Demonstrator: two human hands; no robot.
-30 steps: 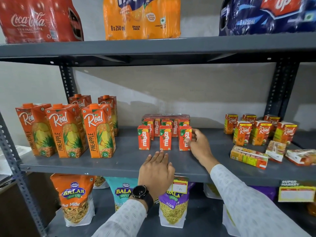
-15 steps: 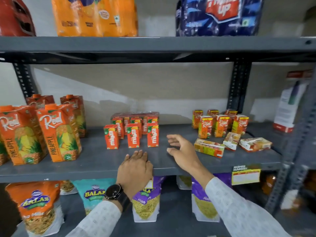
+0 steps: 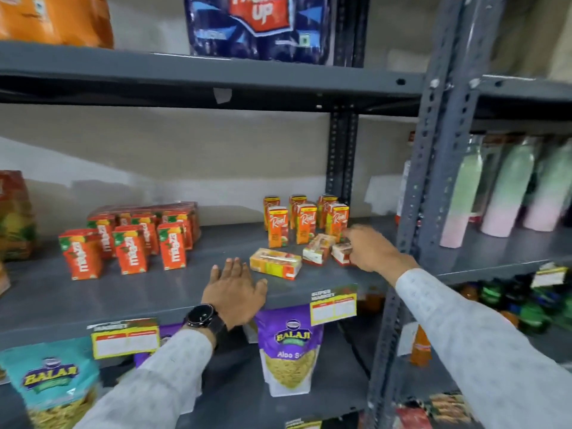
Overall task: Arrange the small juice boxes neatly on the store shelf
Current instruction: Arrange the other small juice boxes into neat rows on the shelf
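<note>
Small red Maaza juice boxes (image 3: 130,246) stand in rows at the middle of the grey shelf (image 3: 154,292). Further right, several small orange Real juice boxes (image 3: 305,222) stand upright. In front of them three Real boxes lie flat: one (image 3: 275,263) nearest the edge, one (image 3: 318,249) behind it, and one (image 3: 340,253) at my right hand. My right hand (image 3: 371,249) reaches over that last fallen box, fingers curled and touching it; the grip is partly hidden. My left hand (image 3: 235,287), wearing a black watch, rests flat and open on the shelf's front edge.
A grey slotted upright (image 3: 433,181) stands just right of my right hand. Bottles (image 3: 510,193) fill the neighbouring rack. Balaji snack bags (image 3: 289,348) hang below, and price tags (image 3: 334,303) sit on the shelf lip. Large Real cartons (image 3: 14,215) are at far left; drink packs sit above.
The view has swung right. My right hand left the Maaza boxes and moved right to the fallen Real boxes. My left hand slid right along the shelf edge.
</note>
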